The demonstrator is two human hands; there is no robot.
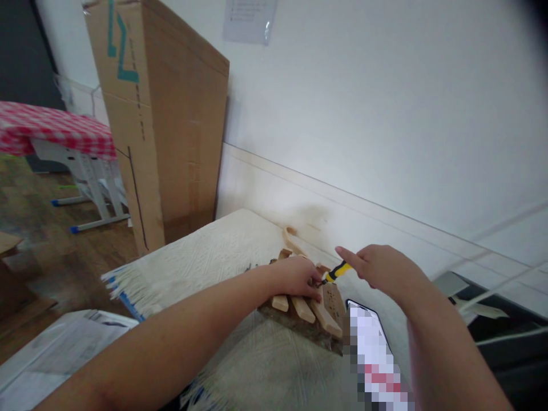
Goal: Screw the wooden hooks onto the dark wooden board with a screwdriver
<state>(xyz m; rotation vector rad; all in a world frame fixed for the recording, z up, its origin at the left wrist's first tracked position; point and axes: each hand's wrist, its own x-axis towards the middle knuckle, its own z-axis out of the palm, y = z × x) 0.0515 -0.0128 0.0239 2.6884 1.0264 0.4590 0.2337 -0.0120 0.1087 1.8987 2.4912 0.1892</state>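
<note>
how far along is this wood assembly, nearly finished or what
Partway, as far as shows. Done: several wooden slats already sit together as one fanned cluster on the white cloth. In hand: the left hand grips the cluster while the right hand holds a yellow-and-black screwdriver, tip at the joint. Left: that fixing looks unfinished; the hands hide whether other joints remain.

Two hands, left (295,277) and right (387,271), one yellow-handled screwdriver (339,271), one wooden assembly (319,308), one phone (373,342), one cardboard box (166,131)
</note>
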